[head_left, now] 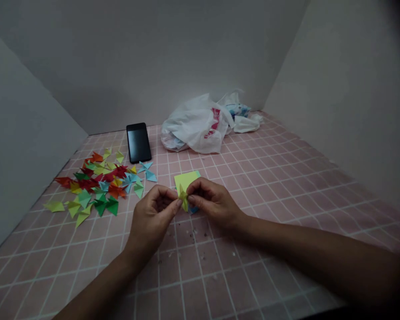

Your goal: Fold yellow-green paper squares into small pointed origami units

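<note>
A small folded yellow-green paper piece is pinched between both my hands over the pink tiled floor. My left hand grips its left side with thumb and fingers closed. My right hand holds its right side, fingers curled. Just behind them lies a stack of yellow-green square sheets, and a bit of blue paper shows under my right hand.
Several folded paper triangles in red, orange, green, yellow and blue are scattered at the left. A black phone lies face up behind them. A crumpled white plastic bag sits by the back wall. Grey walls enclose the floor on three sides.
</note>
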